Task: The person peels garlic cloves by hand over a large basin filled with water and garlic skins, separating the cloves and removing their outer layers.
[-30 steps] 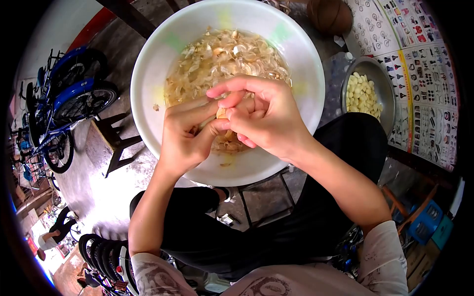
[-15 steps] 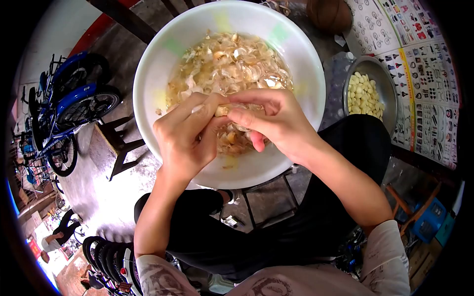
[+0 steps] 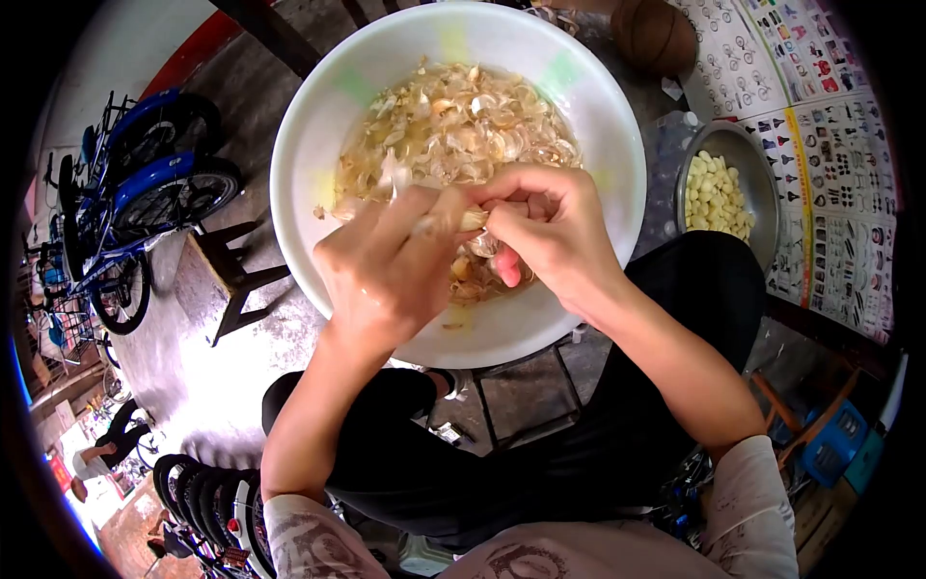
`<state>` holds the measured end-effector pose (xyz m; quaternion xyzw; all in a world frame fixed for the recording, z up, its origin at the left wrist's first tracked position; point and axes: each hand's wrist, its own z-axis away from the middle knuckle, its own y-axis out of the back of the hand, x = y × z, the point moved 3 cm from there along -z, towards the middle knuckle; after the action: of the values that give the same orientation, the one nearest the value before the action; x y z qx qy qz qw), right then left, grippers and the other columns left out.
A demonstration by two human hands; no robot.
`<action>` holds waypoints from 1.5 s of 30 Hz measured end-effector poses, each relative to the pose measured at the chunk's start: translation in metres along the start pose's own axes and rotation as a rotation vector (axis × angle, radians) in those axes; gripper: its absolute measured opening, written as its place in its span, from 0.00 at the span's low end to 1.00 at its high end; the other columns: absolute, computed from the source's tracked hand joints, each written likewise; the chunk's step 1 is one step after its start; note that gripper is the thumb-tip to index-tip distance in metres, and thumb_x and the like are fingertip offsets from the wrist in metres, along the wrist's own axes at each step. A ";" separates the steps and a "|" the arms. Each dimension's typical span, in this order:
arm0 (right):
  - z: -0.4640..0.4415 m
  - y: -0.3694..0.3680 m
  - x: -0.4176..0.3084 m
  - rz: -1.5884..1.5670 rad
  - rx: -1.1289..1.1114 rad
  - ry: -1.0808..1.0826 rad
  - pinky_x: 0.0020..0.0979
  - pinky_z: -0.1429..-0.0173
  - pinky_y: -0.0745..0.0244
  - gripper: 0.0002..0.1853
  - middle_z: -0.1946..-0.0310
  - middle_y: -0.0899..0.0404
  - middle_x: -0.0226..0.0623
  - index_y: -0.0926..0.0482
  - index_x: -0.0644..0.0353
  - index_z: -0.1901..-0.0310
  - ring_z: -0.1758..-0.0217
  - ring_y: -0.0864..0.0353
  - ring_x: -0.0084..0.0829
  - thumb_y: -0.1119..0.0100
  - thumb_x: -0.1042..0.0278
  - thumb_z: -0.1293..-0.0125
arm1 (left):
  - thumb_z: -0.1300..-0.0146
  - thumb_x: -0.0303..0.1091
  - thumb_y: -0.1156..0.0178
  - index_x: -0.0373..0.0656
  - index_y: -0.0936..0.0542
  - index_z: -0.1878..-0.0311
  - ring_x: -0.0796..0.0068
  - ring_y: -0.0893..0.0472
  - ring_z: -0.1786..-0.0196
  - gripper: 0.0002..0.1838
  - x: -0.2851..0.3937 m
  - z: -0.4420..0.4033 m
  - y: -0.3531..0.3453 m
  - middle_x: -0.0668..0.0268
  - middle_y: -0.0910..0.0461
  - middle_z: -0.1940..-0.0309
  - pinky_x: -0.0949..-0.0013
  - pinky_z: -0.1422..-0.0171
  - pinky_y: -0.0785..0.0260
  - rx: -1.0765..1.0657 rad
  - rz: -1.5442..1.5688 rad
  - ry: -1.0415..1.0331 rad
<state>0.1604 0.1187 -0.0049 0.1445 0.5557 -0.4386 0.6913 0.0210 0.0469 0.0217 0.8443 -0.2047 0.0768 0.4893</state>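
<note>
Some blue bikes (image 3: 154,179) stand far over on the left, and near them is a small wooden stool (image 3: 217,261). Next comes a big white tub (image 3: 304,193) with water (image 3: 386,140) in it and lots of thin, papery garlic skins (image 3: 492,130). Both hands are above the tub.

The left hand (image 3: 381,261) is a bit blurry. Its fingers are bent in close to the left end of a garlic clove (image 3: 474,220), but I cannot tell how tightly they hold it. The clove is between the two hands, over the skins. The right hand (image 3: 550,227) pinches the clove's other end with its thumb and pointing finger.

Shiny spots on the left hand look like water. If the fingers are wet, the clove could slip out and plop into the tub. Then it might be hard to find, because the skins have nearly the same colour.

On the right is a metal bowl (image 3: 769,183) with a pile of pale, peeled cloves (image 3: 716,198). The right knee (image 3: 709,265) is very near that bowl, so a quick leg move could bump it and spill some. Past it lies a big picture sheet (image 3: 834,154).
</note>
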 end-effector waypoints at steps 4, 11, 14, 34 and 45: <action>-0.002 -0.002 -0.005 -0.060 -0.027 0.031 0.20 0.79 0.35 0.10 0.73 0.18 0.37 0.19 0.75 0.56 0.83 0.26 0.17 0.44 0.78 0.34 | 0.50 0.24 0.30 0.39 0.16 0.61 0.68 0.21 0.75 0.11 -0.009 -0.003 0.000 0.65 0.19 0.72 0.69 0.74 0.30 0.063 0.259 0.191; -0.008 -0.002 -0.008 0.088 -0.040 0.043 0.19 0.79 0.35 0.10 0.76 0.19 0.33 0.18 0.71 0.56 0.83 0.27 0.15 0.39 0.73 0.34 | 0.43 0.23 0.33 0.35 0.16 0.61 0.74 0.21 0.73 0.07 -0.022 0.002 -0.003 0.61 0.19 0.73 0.74 0.67 0.31 -0.016 0.594 0.368; -0.009 -0.004 -0.013 0.220 -0.019 0.166 0.19 0.79 0.35 0.09 0.76 0.20 0.34 0.17 0.69 0.57 0.83 0.27 0.14 0.37 0.72 0.35 | 0.42 0.23 0.34 0.34 0.16 0.59 0.73 0.22 0.73 0.07 -0.024 0.006 -0.004 0.60 0.19 0.73 0.73 0.66 0.31 -0.033 0.644 0.450; -0.008 -0.012 0.002 -0.156 0.080 -0.074 0.23 0.76 0.24 0.12 0.72 0.19 0.35 0.17 0.70 0.56 0.80 0.24 0.18 0.37 0.70 0.35 | 0.48 0.19 0.33 0.37 0.17 0.59 0.68 0.21 0.77 0.12 -0.016 0.009 -0.013 0.61 0.19 0.71 0.70 0.75 0.31 0.093 0.210 0.273; -0.010 -0.012 0.007 -0.046 0.039 0.109 0.24 0.76 0.23 0.09 0.75 0.20 0.35 0.21 0.76 0.57 0.79 0.22 0.18 0.45 0.79 0.37 | 0.49 0.19 0.33 0.38 0.17 0.57 0.68 0.22 0.77 0.14 -0.009 0.006 -0.008 0.62 0.20 0.71 0.69 0.76 0.32 0.065 0.159 0.226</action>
<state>0.1448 0.1158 -0.0111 0.1690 0.5868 -0.4566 0.6470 0.0155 0.0474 0.0090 0.8268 -0.2121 0.2165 0.4740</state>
